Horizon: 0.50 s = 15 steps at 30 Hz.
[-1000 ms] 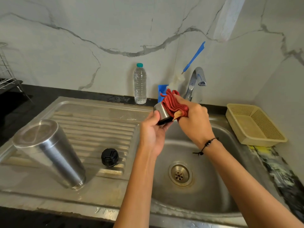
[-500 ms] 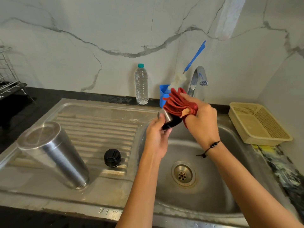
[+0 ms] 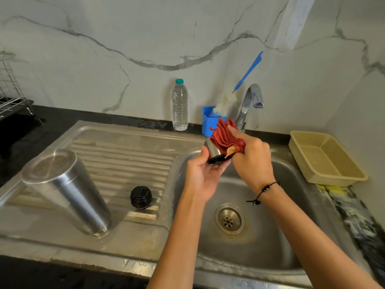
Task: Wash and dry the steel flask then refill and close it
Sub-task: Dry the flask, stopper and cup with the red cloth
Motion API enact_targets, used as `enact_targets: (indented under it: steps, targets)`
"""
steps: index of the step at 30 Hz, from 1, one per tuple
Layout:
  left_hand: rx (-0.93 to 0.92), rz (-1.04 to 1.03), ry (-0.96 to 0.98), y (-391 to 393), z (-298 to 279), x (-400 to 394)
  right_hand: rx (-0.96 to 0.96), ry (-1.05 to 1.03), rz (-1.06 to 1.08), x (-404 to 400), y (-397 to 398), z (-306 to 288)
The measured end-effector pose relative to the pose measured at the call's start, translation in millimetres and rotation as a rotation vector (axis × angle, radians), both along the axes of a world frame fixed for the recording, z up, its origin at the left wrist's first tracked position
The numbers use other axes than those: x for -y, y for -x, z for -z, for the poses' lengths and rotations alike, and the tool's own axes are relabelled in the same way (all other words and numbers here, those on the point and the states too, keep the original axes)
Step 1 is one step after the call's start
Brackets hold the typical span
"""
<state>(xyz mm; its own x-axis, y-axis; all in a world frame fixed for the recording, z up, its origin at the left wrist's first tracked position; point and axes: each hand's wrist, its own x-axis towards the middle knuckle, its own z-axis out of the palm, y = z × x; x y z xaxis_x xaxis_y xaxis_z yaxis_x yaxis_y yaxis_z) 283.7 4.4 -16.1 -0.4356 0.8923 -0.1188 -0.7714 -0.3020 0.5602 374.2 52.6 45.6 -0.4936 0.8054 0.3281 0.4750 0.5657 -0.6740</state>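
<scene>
At 8 o'clock, nearest us, we note the tall steel flask body (image 3: 66, 190) standing inverted on the ribbed steel draining surface (image 3: 129, 147), with a round black plastic stopper (image 3: 141, 197) just beside it at 3 o'clock. Over the steel sink basin (image 3: 270, 236), the left hand (image 3: 203, 176) cups and grips a small steel cup-lid with black rim (image 3: 213, 153). The right hand (image 3: 253, 159) clenches a red ribbed cloth (image 3: 226, 137) pressed against that lid. At 12 o'clock we record a clear plastic water bottle (image 3: 179, 105), a blue holder (image 3: 208, 124) with brush, a chrome tap (image 3: 249, 103); at 2 o'clock, a beige basket (image 3: 325, 157).
</scene>
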Motion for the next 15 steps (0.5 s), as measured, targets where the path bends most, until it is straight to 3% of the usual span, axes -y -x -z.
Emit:
enact_targets:
  steps: [3,7,12,15]
  targets:
    - [-0.082,0.053,0.040,2,2,0,-0.060,0.063,-0.004,-7,-4,7]
    - [-0.360,0.163,0.130,4,4,3,-0.090,0.101,0.002,-14,-9,11]
    - [-0.240,0.040,0.124,8,2,2,-0.153,0.130,-0.032,-14,-10,6]
    - [-0.206,0.024,0.098,10,2,1,-0.156,0.028,-0.001,-10,-10,-4]
